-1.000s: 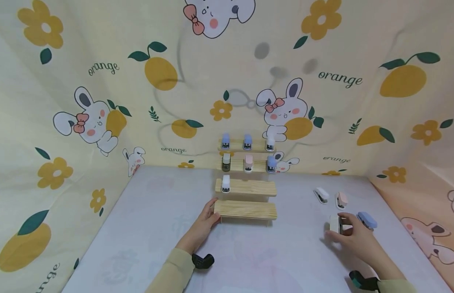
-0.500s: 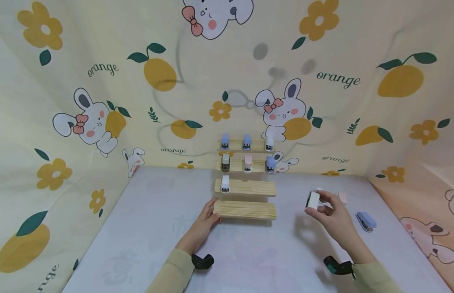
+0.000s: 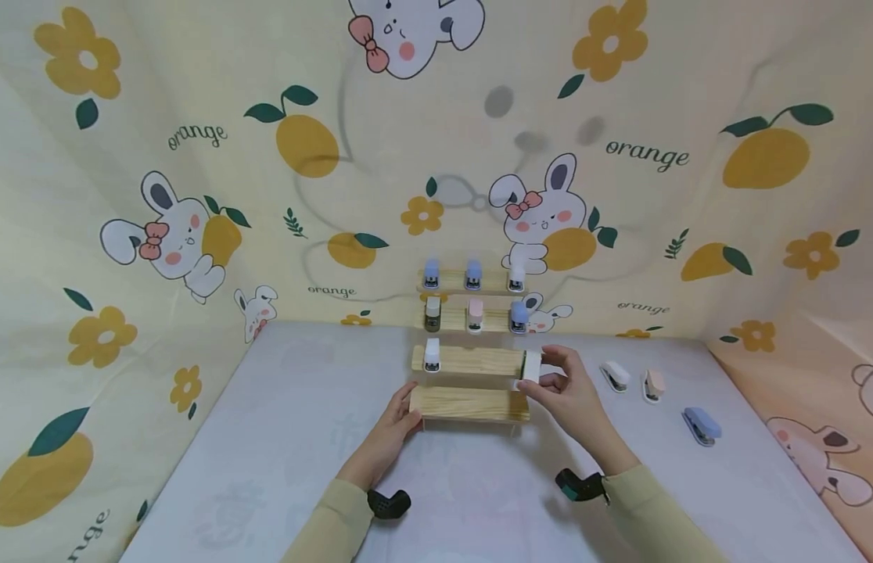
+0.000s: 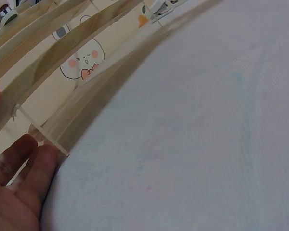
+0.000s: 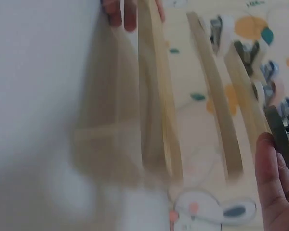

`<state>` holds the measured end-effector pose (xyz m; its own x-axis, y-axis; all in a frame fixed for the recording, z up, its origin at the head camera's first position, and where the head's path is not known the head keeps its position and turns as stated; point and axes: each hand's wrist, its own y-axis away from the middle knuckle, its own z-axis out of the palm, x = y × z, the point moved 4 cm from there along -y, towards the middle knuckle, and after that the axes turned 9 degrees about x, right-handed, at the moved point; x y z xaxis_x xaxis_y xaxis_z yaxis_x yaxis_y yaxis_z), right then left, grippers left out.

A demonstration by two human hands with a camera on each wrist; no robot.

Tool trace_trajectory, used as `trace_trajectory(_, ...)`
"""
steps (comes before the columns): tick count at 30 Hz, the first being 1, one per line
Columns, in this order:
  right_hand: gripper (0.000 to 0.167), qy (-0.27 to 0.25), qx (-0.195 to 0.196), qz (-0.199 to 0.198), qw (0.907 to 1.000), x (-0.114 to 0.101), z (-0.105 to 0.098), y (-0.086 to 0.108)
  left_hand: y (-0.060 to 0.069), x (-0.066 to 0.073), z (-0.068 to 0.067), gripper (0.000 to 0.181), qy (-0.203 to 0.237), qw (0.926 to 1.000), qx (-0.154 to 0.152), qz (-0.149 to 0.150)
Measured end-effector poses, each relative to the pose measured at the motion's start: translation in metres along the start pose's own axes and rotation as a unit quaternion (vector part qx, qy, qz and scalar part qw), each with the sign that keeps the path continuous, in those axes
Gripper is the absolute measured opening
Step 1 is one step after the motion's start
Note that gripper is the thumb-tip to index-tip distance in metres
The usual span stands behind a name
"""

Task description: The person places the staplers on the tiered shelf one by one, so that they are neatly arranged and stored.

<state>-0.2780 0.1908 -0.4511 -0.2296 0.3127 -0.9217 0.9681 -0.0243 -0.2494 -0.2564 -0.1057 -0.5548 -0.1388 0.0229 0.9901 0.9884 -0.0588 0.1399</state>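
My left hand [image 3: 386,439] grips the left end of the bottom tier of a wooden step shelf [image 3: 470,403]. In the left wrist view its fingers curl by the shelf's thin leg [image 4: 42,129]. My right hand [image 3: 576,403] pinches a small stapler [image 3: 532,367], white on one side and dark green on the other, held at the right end of the third tier [image 3: 479,360]. A white stapler [image 3: 432,355] stands at that tier's left end. The right wrist view shows the held stapler's dark base [image 5: 278,137] against my fingers.
The upper two tiers carry several small staplers, among them a blue one [image 3: 473,274] and a pink one [image 3: 475,315]. On the table at right lie a white stapler [image 3: 615,376], a pink stapler [image 3: 652,385] and a blue stapler [image 3: 702,426]. A patterned cloth backdrop [image 3: 380,195] stands behind.
My right hand has lifted the white and dark green stapler from the right of the table and carried it left to the shelf's third tier. My left hand keeps its place.
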Motion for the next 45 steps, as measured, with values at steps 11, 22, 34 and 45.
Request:
trace_trajectory(11, 0.061, 0.007, -0.013, -0.036, 0.9992, -0.011, 0.051, -0.025, 0.000, 0.001, -0.001, 0.056, -0.002, 0.9999, 0.001, -0.011)
trace_trajectory(22, 0.066, 0.029, -0.022, 0.002, 0.9993, -0.009, 0.067, -0.032, 0.002, 0.000, 0.000, 0.056, 0.012, 0.9999, -0.009, -0.004)
trace_trajectory(34, 0.064, 0.068, -0.017, 0.023, 0.9973, -0.009, 0.071, -0.036, 0.001, 0.001, -0.001, 0.056, 0.022, 0.9997, -0.013, 0.000)
trace_trajectory(45, 0.057, 0.082, -0.017, 0.030, 0.9960, -0.007, 0.074, -0.037, 0.000, 0.000, 0.000, 0.055, 0.022, 0.9997, -0.010, -0.002)
